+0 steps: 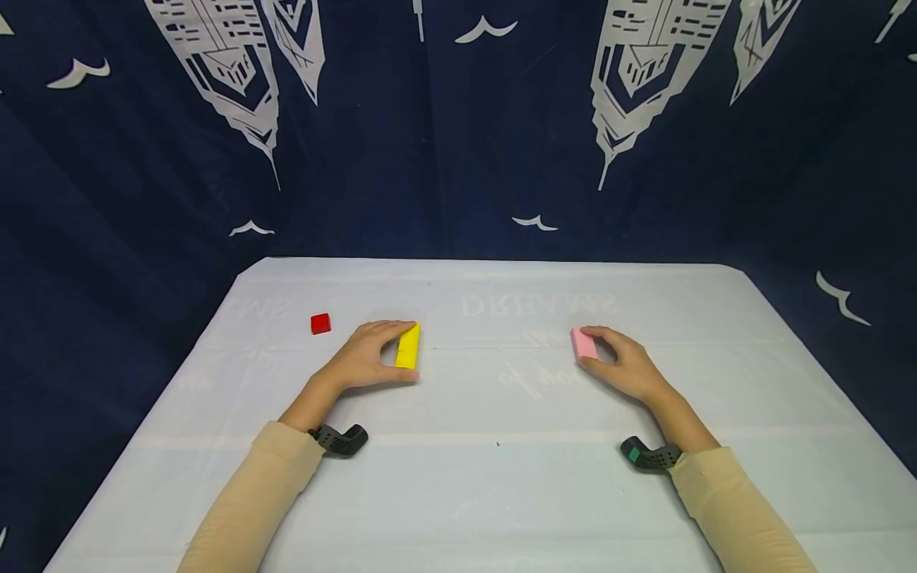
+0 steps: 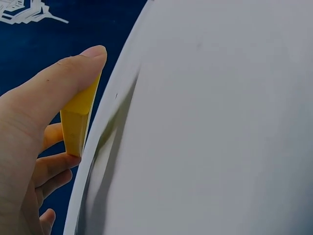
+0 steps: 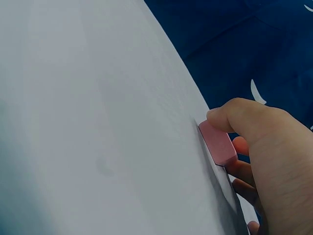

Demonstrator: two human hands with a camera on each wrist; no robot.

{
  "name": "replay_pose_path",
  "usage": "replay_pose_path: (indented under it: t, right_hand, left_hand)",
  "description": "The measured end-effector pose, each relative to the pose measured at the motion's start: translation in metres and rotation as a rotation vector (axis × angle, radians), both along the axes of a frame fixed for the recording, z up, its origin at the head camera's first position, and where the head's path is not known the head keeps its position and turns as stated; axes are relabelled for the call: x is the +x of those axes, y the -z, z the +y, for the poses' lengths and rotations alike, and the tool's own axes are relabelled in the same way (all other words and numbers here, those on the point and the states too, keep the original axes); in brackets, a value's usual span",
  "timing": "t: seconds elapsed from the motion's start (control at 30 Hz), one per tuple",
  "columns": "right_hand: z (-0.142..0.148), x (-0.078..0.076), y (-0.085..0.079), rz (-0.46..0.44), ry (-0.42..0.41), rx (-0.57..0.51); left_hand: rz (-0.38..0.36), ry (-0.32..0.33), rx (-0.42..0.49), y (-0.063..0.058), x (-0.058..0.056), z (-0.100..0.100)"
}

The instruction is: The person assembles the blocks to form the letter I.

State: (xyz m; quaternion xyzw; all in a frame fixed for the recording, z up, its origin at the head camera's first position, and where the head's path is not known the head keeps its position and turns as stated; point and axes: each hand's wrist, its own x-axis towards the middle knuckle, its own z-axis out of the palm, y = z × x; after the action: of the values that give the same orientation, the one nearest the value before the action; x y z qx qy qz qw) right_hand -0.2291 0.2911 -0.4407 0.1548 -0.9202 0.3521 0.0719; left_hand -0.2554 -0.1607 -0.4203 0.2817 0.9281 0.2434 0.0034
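A long yellow block (image 1: 408, 347) is pinched between the thumb and fingers of my left hand (image 1: 372, 354), left of the table's middle. In the left wrist view the yellow block (image 2: 78, 120) shows its end face, with a shadow on the cloth beside it. On the right side, my right hand (image 1: 626, 366) grips a pink block (image 1: 583, 344) by thumb and fingertips. The right wrist view has the pink block (image 3: 218, 143) low over or on the white surface; contact is hard to tell. A small red cube (image 1: 320, 324) lies beyond and left of my left hand.
A white cloth (image 1: 494, 493) with faint lettering covers the table, its far edge running straight across. Behind hangs a dark blue curtain (image 1: 444, 143) with white printed buildings and birds. Black bands with camera mounts sit on the left wrist (image 1: 342, 440) and right wrist (image 1: 650, 454).
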Motion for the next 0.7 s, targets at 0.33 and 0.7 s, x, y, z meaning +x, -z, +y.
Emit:
replay_pose_path:
  t: [0.33,0.7]
  right_hand:
    - [-0.001,0.002,-0.002,-0.015,0.001,-0.002]
    - [0.0,0.0,-0.001,-0.009,-0.002,0.0]
  left_hand:
    - [0.008,0.014,-0.007,0.001,-0.003,0.01]
    - [0.036,0.017,-0.023,-0.002,-0.003,0.024]
